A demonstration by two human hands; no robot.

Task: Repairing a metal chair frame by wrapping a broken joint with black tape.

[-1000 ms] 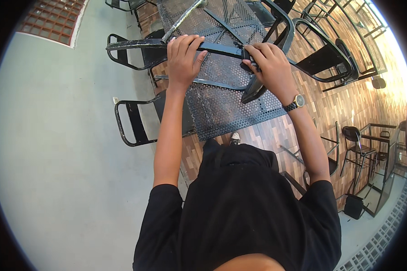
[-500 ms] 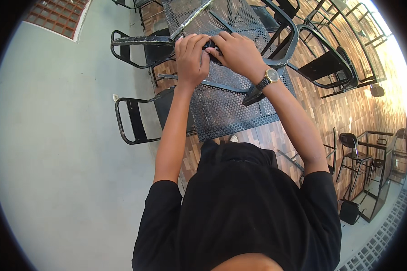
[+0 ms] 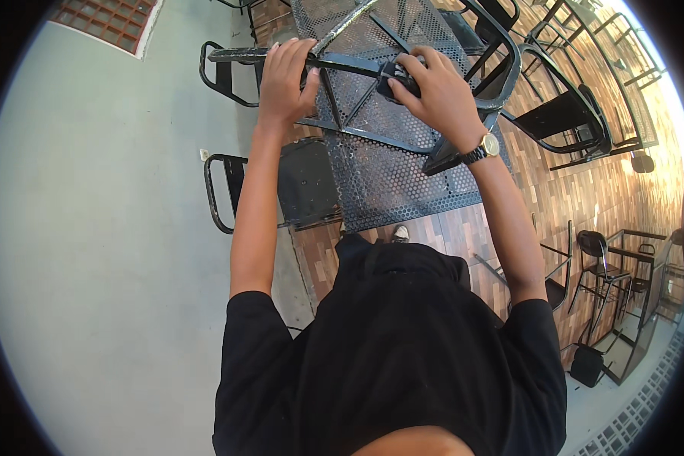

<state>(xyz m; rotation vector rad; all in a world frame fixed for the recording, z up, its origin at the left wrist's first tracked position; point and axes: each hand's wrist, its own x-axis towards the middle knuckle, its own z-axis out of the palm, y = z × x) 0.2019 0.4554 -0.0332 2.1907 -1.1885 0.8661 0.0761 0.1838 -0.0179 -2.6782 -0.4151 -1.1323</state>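
Left hand (image 3: 285, 87) gripping metal frame (image 3: 349, 63) over counter (image 3: 387, 199); right hand (image 3: 442, 95) clutching black block (image 3: 387, 82) against it, work looks underway! Pale scuffs show on frame left of counter; finished share unclear.

Downward head-worn fisheye view

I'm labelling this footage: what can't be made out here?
In the head view:
- Black block: its right side, covered by the right hand.
- Left hand: whether it grips or just rests on the metal frame; its back hides the palm.
- Perforated table: far end, cut off by the top edge.
- Watch: time, too small.
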